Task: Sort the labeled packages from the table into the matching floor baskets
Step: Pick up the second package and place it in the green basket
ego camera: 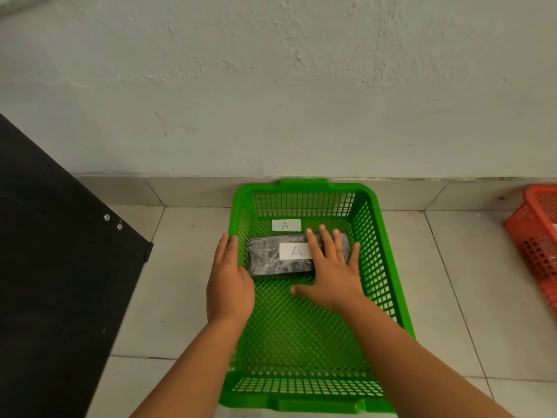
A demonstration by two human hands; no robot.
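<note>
Right hand, grip released, fingers spread flat over the right end of the package; left hand, also released, rests on the left rim of the green basket, touching the package's left end. The package lies on the basket floor toward the far wall, long axis left to right, under the right hand. Its label reads "A", matching the basket tag, also "A". Orange basket at right; black tabletop at left

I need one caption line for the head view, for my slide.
Right hand flat on black plastic-wrapped package labelled A inside green plastic mesh basket labelled A; left hand at its rim.
</note>
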